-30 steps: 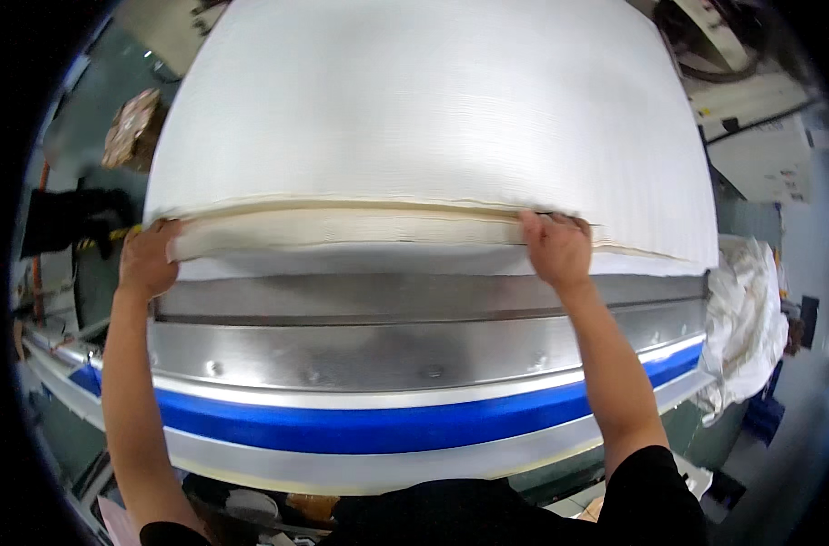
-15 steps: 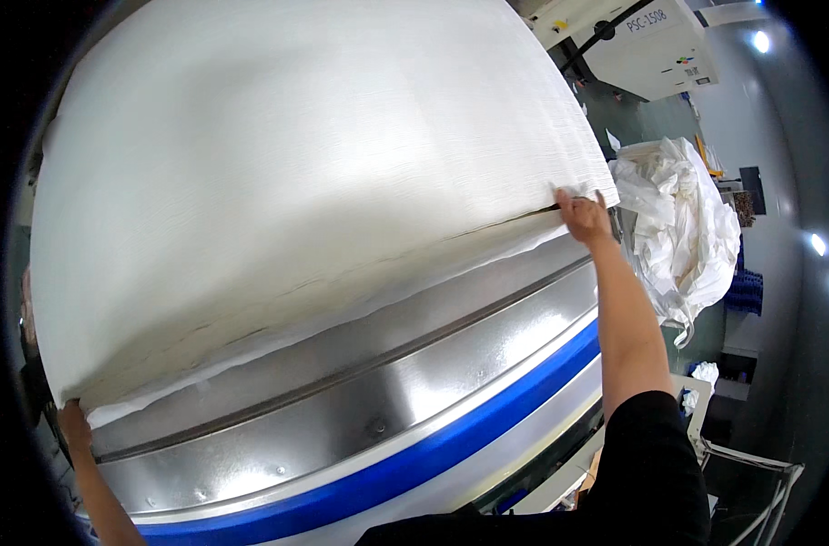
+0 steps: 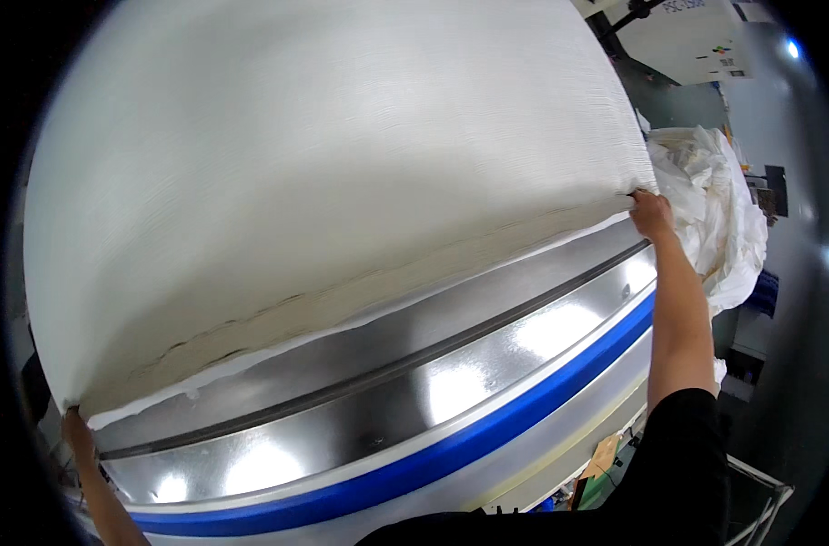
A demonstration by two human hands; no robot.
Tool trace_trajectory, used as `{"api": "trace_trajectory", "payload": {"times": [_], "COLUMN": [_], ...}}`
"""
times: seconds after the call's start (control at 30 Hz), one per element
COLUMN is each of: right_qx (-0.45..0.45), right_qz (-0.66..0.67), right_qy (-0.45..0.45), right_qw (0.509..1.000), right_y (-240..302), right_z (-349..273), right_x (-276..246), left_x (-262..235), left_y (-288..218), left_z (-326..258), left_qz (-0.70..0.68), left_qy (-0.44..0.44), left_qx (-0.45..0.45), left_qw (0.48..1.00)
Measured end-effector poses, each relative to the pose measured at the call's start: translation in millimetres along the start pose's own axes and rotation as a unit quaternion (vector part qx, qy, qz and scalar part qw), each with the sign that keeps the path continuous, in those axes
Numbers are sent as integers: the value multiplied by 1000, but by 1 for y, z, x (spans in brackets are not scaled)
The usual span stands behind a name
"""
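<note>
in the head view, a thick stack of white sheet material lay on a steel table with a blue edge band. the right hand had its fingers curled shut on the stack's near right corner; the left hand gripped the near left corner, fingers mostly hidden. the near edge looked lifted and not yet settled. crumpled white bags sat just right.

I see a broad white fabric sheet spread flat over the shiny metal table, finely ribbed, filling most of the surface. Its near edge, thick and slightly frayed, runs along the table's dark groove, lifted a little at both corners where my hands pinch it.
</note>
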State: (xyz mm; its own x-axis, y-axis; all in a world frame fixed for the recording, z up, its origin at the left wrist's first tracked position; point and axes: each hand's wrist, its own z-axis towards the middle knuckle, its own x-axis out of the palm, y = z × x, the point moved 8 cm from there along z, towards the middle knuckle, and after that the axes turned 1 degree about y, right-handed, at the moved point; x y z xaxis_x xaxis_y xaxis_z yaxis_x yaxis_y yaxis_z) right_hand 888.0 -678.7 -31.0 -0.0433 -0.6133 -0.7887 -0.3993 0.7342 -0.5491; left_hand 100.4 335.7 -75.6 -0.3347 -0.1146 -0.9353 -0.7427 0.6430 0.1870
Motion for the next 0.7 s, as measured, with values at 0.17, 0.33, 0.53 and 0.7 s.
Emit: {"api": "trace_trajectory", "payload": {"times": [0.17,0.33,0.53,0.7], "right_qx": [25,-45,-98,-130], "right_qz": [65,93,94,14], "right_qy": [24,-20,8,105], "right_qw": [997,994,991,986], "right_y": [-61,-83,-140,-135], "right_z": [-18,-44,-99,-163], "right_x": [-17,-75,-49,22], "left_x": [-36,-121,-139,-55], "left_y": [-68,-66,-79,-33], "left_z": [-22,-58,-127,-214], "left_qz": [219,214,203,267], "left_qy": [-27,36,119,284], "left_qx": [121,12,50,34], "left_qw": [968,976,971,920]}}
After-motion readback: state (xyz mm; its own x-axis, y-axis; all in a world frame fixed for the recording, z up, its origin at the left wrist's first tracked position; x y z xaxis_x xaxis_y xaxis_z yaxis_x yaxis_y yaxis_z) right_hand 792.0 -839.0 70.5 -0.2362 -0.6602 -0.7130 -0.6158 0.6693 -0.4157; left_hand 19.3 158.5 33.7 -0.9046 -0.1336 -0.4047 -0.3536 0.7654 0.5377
